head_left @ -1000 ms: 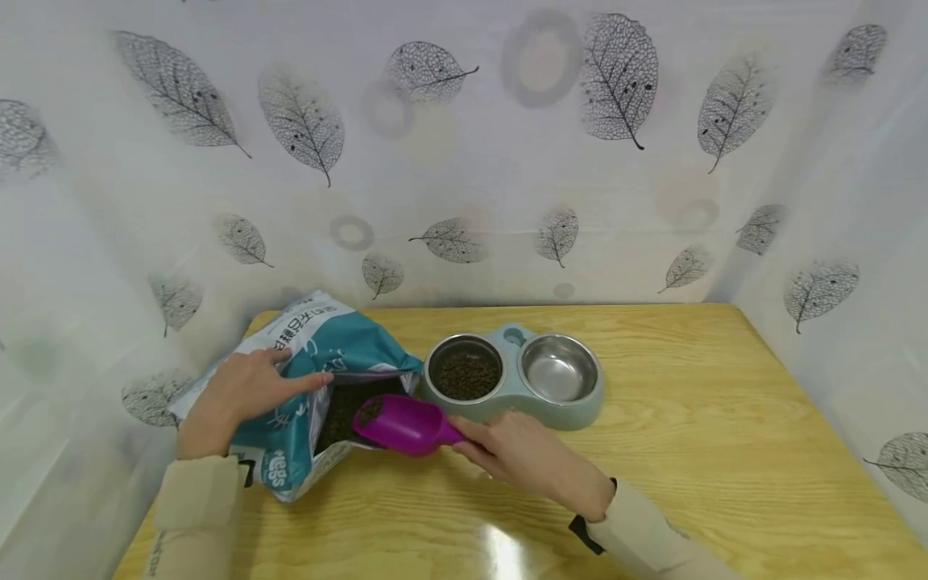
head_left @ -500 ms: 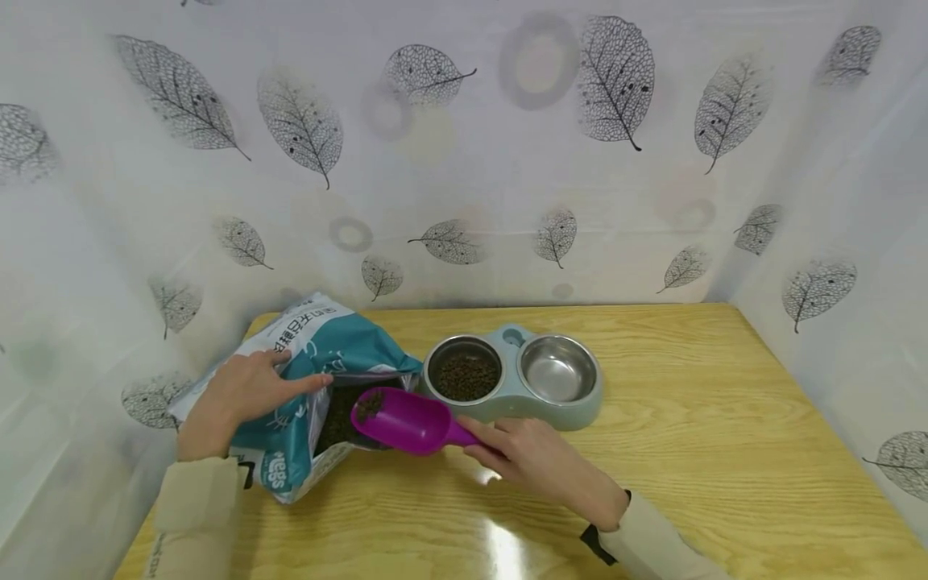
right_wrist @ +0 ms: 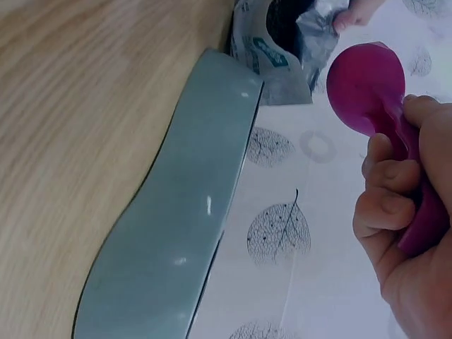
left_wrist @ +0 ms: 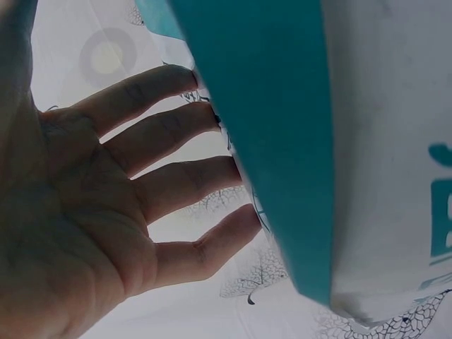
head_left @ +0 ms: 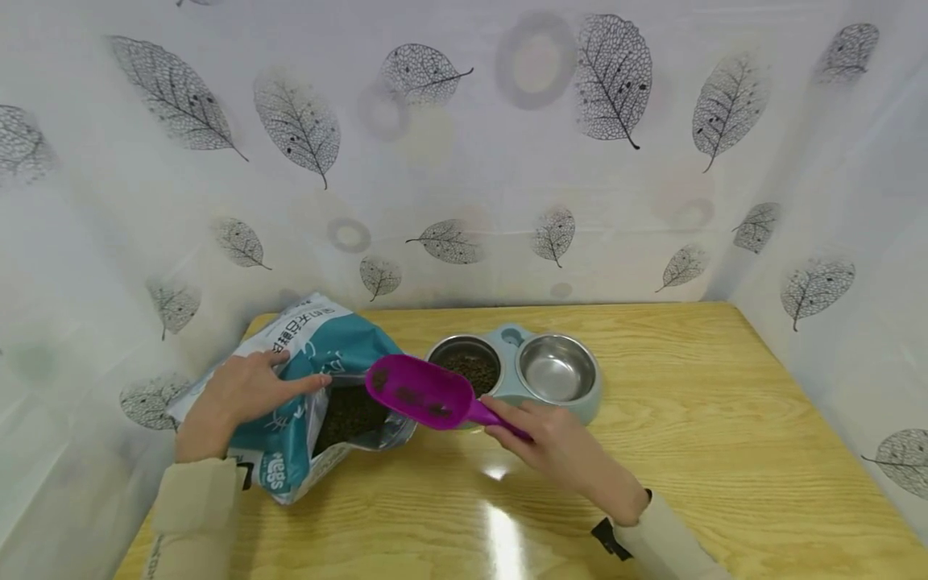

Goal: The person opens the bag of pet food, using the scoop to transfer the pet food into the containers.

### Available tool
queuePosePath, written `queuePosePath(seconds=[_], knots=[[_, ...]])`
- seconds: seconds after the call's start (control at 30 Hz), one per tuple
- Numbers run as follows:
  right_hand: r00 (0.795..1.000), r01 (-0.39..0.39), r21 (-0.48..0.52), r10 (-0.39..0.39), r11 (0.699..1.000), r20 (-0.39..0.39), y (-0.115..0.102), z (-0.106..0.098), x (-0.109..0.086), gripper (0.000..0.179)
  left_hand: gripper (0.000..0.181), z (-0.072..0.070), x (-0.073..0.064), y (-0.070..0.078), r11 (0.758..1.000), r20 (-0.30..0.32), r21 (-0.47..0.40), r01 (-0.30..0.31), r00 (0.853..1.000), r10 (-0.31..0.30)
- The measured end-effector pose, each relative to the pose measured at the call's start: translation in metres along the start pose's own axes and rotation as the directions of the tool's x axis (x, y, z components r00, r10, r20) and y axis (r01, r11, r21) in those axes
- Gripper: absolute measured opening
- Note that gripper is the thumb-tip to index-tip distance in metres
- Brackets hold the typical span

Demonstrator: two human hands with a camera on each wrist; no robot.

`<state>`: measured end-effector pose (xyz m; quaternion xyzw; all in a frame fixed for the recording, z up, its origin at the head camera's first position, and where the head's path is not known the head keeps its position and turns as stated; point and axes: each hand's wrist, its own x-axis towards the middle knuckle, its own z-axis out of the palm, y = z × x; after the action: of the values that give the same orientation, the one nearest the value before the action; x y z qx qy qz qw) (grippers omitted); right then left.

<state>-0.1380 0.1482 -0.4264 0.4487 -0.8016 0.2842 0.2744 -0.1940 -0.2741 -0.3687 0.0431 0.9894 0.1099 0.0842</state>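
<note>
My left hand point(head_left: 242, 391) rests on a blue-and-white bag of pet kibble point(head_left: 355, 338) that lies tilted, its mouth facing right; the thumb touches the rim of the opening. Seen from the left wrist, the fingers point(left_wrist: 180, 187) are extended and spread against the bag's side. My right hand point(head_left: 558, 447) grips the handle of a purple scoop point(head_left: 420, 391). A little dark kibble lies in the scoop, which is raised between the bag's mouth and the double pet bowl point(head_left: 589, 407). Part of the kibble-filled left bowl point(head_left: 474, 372) is hidden behind the scoop.
The right steel bowl point(head_left: 557, 368) of the pale blue-green stand holds no kibble. Bag and stand sit side by side on a wooden table point(head_left: 689, 419). A leaf-print curtain point(head_left: 464, 161) hangs behind the table and along both sides.
My right hand has lifted the scoop out of the bag's mouth and moved it up and right, partly over the left bowl. The left hand and bag have stayed nearly still.
</note>
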Motion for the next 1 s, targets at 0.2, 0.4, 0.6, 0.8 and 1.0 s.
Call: queuePosePath(seconds=[0.2,0.4,0.6,0.8,1.0], knots=[[0.997,-0.080,-0.111,0.078,0.991,-0.024,0.011,-0.012,-0.004,0.045,0.111,0.000,0.000,0.001,1.000,0.007,0.005,0.004,1.000,-0.004],[0.990,-0.130,-0.196,0.117,0.972,-0.078,0.023,-0.022,-0.007,0.043,0.110,0.000,0.000,0.001,1.000,-0.002,0.008,-0.001,1.000,0.001],[0.983,-0.171,-0.260,0.149,0.950,-0.104,0.035,-0.025,-0.010,0.048,0.109,0.000,-0.001,0.000,1.000,-0.001,0.013,0.001,1.000,-0.001],[0.987,-0.162,-0.372,0.148,0.914,-0.066,0.042,-0.022,-0.011,0.038,0.109,0.000,-0.003,0.001,1.000,0.003,0.008,0.004,1.000,-0.004],[0.992,-0.122,-0.434,0.111,0.893,-0.052,0.040,-0.019,-0.007,0.049,0.109,0.001,-0.001,0.001,1.000,-0.009,0.011,0.003,1.000,-0.002]])
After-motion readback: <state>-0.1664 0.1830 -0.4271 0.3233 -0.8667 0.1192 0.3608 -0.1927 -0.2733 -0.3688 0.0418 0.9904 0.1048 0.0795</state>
